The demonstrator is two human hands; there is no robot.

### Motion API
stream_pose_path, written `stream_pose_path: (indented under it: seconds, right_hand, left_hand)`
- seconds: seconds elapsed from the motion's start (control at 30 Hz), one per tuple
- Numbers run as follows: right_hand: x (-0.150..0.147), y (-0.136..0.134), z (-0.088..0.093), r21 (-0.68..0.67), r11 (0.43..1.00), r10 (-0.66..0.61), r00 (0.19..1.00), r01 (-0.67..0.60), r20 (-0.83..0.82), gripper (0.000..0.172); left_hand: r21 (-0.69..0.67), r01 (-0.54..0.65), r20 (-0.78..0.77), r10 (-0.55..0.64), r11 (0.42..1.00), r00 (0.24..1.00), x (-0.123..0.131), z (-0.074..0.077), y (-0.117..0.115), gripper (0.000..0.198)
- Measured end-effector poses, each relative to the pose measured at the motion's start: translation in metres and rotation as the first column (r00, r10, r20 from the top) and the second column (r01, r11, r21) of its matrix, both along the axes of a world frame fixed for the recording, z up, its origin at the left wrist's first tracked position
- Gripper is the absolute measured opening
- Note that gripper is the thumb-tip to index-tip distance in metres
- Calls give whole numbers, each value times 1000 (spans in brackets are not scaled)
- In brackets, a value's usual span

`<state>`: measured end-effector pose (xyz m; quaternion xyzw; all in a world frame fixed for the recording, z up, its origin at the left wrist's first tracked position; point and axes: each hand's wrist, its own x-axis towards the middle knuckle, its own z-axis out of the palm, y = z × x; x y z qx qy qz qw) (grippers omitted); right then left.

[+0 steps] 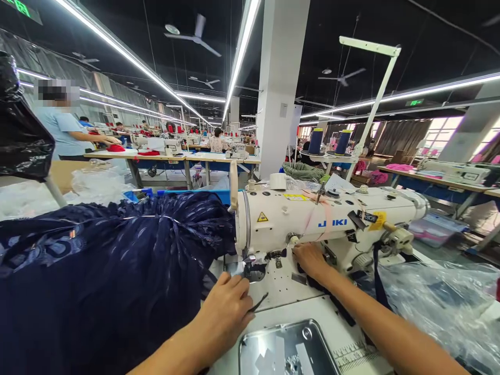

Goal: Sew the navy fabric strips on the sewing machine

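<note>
A white sewing machine (312,221) stands across the table in front of me. A big heap of dark navy lace fabric (101,271) lies to its left and reaches the needle area (250,263). My left hand (226,307) rests closed at the fabric's edge just before the needle, pinching a thin dark strip. My right hand (310,259) reaches under the machine arm, fingers curled on a piece of dark fabric (312,281) lying on the machine bed.
A metal plate (285,349) is set in the white tabletop near me. Crinkled clear plastic (441,299) covers the right side. Two blue thread cones (330,141) stand behind the machine. Other people work at benches (167,156) far back; a white pillar (279,83) rises behind.
</note>
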<state>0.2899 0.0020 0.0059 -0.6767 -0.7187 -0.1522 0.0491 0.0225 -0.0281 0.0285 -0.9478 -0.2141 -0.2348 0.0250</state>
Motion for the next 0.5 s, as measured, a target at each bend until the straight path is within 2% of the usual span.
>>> stream_pose_path:
  seconds: [0.07,0.17,0.2,0.23,0.27,0.33,0.43,0.5]
  right_hand:
    - [0,3,-1,5,1000,8,1000,-8,-10,21]
    - [-2,0,1,17,1000,24,999,-24,-32,20]
    - [-4,-2,2,24,999,29,999,-28,-36,20]
    - [-8,-5,3,30,999,45,998,-44,-42,20]
    - [-13,-8,2,34,996,80,995,-78,-55,20]
    - [-26,-16,-2,27,979,206,973,-204,-100,21]
    - [-45,-24,-15,25,910,414,898,-415,-149,20]
    - [-53,-26,-24,82,885,466,872,-459,-148,18]
  left_hand:
    - [-214,-58,63,73,975,995,13,-5,3,19]
    - [-557,-129,117,232,821,966,28,-19,10,29]
    - [-611,-144,125,274,779,954,31,-23,12,30]
    - [-629,-154,132,300,762,945,33,-26,15,30]
    - [-613,-163,142,311,773,940,34,-29,16,29]
    - [-505,-172,144,278,846,950,35,-32,20,24]
    - [-280,-152,28,167,948,986,34,-35,22,20]
    - [-185,-140,-53,132,973,990,31,-37,21,20]
